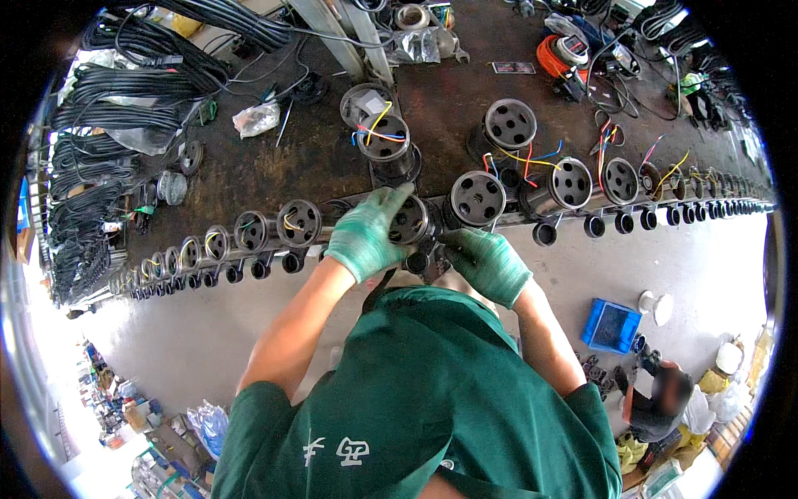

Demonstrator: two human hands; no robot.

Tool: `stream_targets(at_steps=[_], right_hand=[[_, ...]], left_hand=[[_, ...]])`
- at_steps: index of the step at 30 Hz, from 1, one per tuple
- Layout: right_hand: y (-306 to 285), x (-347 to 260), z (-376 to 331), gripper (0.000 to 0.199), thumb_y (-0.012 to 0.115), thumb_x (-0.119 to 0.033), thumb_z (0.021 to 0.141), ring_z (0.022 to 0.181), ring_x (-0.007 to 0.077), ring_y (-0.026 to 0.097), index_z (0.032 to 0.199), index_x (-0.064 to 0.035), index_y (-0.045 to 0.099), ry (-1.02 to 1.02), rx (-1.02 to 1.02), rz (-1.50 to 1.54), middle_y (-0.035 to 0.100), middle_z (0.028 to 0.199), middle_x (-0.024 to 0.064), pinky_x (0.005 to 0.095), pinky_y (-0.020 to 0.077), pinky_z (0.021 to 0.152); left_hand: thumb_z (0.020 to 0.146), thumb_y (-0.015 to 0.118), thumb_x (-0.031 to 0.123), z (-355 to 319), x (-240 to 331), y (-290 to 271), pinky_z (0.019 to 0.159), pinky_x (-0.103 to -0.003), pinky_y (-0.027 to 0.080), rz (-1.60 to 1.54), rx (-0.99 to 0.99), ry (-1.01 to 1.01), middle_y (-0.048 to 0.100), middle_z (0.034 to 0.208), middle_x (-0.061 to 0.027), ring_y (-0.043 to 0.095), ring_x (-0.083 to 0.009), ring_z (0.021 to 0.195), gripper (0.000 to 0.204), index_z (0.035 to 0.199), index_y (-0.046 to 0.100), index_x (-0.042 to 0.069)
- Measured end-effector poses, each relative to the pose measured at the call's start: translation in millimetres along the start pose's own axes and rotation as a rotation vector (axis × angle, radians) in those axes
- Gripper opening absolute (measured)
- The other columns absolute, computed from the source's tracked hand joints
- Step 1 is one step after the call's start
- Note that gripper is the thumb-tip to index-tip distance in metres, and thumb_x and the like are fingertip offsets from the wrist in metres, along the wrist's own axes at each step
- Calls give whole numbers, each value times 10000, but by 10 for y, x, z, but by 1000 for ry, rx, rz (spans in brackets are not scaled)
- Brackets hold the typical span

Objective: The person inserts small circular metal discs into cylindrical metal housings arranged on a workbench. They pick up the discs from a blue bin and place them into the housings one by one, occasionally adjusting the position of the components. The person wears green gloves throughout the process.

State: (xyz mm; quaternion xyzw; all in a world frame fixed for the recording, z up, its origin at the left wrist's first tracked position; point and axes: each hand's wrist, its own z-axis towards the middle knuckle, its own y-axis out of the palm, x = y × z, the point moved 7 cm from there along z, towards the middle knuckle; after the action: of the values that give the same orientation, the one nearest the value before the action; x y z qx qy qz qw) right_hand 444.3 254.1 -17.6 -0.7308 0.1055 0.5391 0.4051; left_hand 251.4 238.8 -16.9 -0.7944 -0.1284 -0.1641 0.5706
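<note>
Two gloved hands: both are at one black round case [408,219], at the front edge of the bench [283,176], straight ahead of the person's chest.
Left hand [364,234]: curled around the case's left side and gripping it, fingers toward the far rim, thumb low on the near side.
Right hand [489,261]: fingers bent in at the case's lower right; whether they grip or only touch, I cannot tell.
Short pipe [417,263]: points toward the person below the case; a bump from the body could probably twist the case.
Bench edge: a slack left hold might let the case tip toward the floor [573,258].
Neighbour case [477,199]: just to the right; a wide wrist swing could knock it.
Loose wires [529,163]: stick up farther right; a glove passing there might snag and tug them.
</note>
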Motion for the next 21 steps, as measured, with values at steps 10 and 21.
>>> stream_targets(at_steps=[10, 21], right_hand=[[161, -120, 232, 261, 690, -84, 897, 990, 397, 679, 1157, -98, 708, 72, 165, -358, 667, 1103, 166, 461, 569, 830], [368, -635, 652, 392, 707, -177, 846, 1030, 365, 661, 1228, -96, 681, -123, 227, -652, 655, 1172, 167, 464, 558, 898]], left_hand=[[937, 761, 434, -606, -856, -166, 1153, -384, 435, -1317, 471, 141, 503, 1534, -172, 527, -272, 1378, 909, 1617, 270, 84], [655, 956, 314, -885, -665, -203, 1040, -432, 530, -692, 509, 114, 578, 1384, -225, 631, -360, 1204, 1196, 1597, 272, 38]])
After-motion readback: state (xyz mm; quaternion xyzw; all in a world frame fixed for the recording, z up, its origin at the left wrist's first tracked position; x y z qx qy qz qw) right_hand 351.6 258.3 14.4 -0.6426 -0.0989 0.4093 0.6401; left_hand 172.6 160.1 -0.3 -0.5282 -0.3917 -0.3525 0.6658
